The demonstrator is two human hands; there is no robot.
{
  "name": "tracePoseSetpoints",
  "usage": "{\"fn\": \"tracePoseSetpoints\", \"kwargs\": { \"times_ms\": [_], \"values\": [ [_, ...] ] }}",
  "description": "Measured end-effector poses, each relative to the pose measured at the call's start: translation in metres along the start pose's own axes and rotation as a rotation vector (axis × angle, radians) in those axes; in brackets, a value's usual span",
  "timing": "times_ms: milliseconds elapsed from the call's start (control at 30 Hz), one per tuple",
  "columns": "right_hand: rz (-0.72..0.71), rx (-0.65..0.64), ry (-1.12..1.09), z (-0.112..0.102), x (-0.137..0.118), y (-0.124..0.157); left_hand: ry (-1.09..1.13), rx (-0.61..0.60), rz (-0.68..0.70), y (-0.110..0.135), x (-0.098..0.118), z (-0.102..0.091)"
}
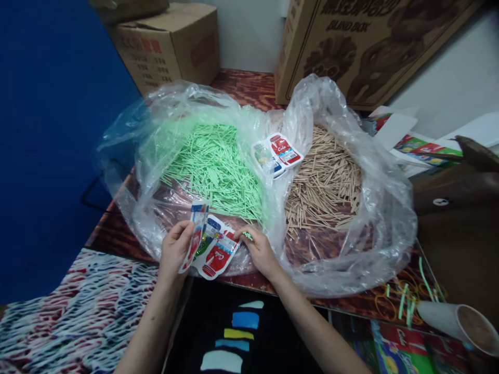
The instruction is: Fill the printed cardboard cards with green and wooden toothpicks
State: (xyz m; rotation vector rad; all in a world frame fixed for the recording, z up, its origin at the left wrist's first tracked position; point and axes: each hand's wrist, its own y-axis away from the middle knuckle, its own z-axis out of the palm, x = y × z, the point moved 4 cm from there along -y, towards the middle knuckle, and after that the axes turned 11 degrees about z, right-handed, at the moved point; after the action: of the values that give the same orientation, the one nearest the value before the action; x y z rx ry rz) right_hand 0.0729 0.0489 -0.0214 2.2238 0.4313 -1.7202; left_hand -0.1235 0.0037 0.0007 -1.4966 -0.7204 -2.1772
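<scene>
My left hand is closed on a fanned bunch of small printed packets, red, blue and green, with a "Cola" bottle picture. My right hand pinches a few green sticks at its fingertips, right beside the packets. Both hands rest at the near edge of a clear plastic bag that holds a heap of green sticks. A second clear bag to the right holds plain wooden sticks. Two more packets lie where the two bags meet.
Cardboard boxes stand at the back left and back right. Printed sheets lie at the right. A paper cup lies on its side at the front right, with loose green sticks near it. A blue surface fills the left.
</scene>
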Motion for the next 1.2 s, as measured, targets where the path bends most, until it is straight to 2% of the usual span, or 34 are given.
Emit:
{"fn": "tracePoseSetpoints", "kwargs": {
  "times_ms": [100,233,467,533,633,733,800,933,1033,1100,1200],
  "values": [
    [0.001,0.003,-0.004,0.000,0.000,0.000,-0.019,0.013,-0.034,0.003,-0.001,0.003],
    [0.012,-0.005,-0.004,0.000,0.003,-0.001,-0.060,0.030,0.008,0.004,-0.006,-0.002],
    [0.068,0.023,-0.073,0.003,0.007,-0.002,-0.304,-0.176,0.162,0.016,-0.007,-0.010],
    [0.144,0.065,-0.191,-0.001,0.002,-0.004,-0.335,-0.252,0.191,0.021,-0.009,-0.007],
    [0.243,0.131,-0.547,-0.015,-0.014,-0.012,-0.341,-0.337,0.193,0.025,-0.014,0.003],
    [0.268,0.081,-0.864,-0.032,-0.037,-0.024,-0.319,-0.401,0.202,0.026,-0.019,0.019],
    [0.285,0.025,-0.967,-0.042,-0.049,-0.030,-0.280,-0.431,0.171,0.027,-0.022,0.033],
    [0.379,-0.058,-0.912,-0.049,-0.058,-0.028,-0.184,-0.437,0.059,0.031,-0.031,0.055],
    [0.441,-0.085,-0.827,-0.047,-0.058,-0.019,-0.162,-0.431,0.066,0.034,-0.032,0.065],
    [0.428,-0.065,-0.806,-0.047,-0.059,-0.012,-0.171,-0.442,0.104,0.035,-0.031,0.069],
    [0.332,-0.025,-0.760,-0.048,-0.063,-0.006,-0.211,-0.460,0.148,0.036,-0.026,0.067]
  ]
}}
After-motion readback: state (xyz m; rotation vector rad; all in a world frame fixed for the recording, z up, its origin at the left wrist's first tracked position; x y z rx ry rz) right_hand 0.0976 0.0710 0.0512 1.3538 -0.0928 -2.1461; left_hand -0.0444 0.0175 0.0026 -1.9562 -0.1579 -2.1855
